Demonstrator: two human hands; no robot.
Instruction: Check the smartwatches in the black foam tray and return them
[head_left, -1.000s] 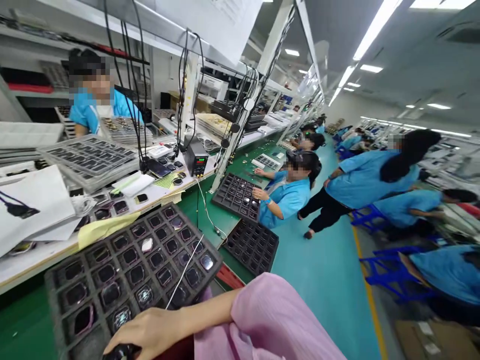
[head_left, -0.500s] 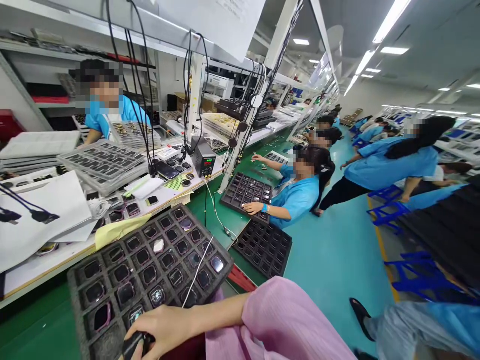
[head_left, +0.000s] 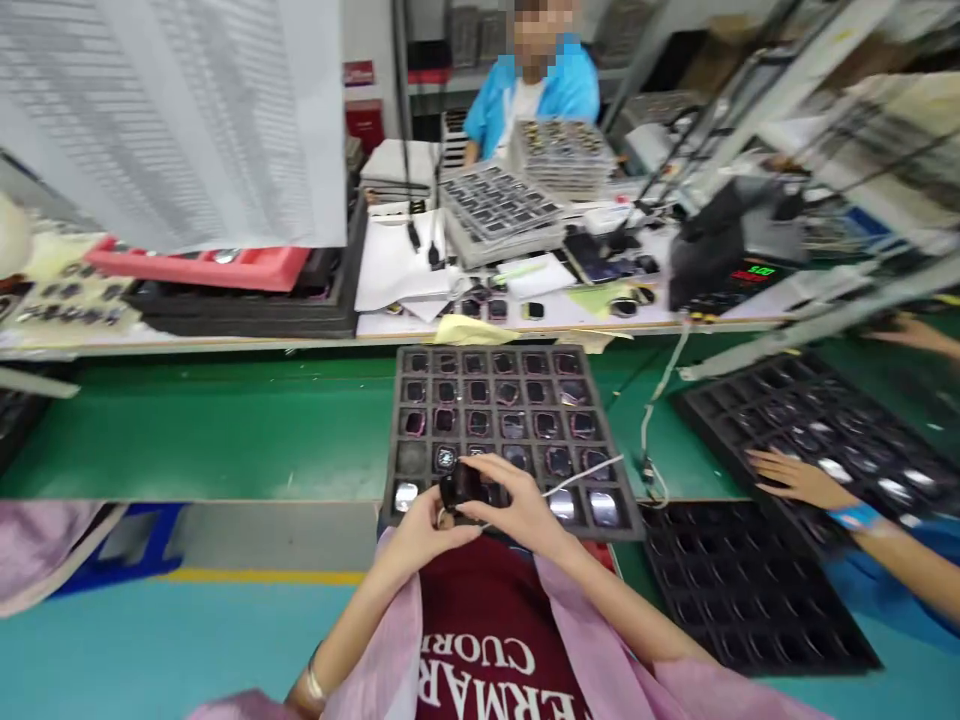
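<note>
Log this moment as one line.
left hand: holds black object | right hand: holds same object | gridded tray: holds watch-like units | bench display: lit

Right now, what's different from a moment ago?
The view has swung left; the left hand has come into view, holding the black device with the right hand, which already gripped it. The dark tray still lies there, the white cable across it.

A green table (head_left: 225, 440) spreads beyond the fingers (head_left: 484, 464) and to their left, backed by a long white shelf (head_left: 420, 328) and, farther off, a pale wall (head_left: 367, 30). Lower left of the fingers, a turquoise floor (head_left: 112, 660) bears a yellow line (head_left: 270, 577) near a blue stool (head_left: 159, 535).
</note>
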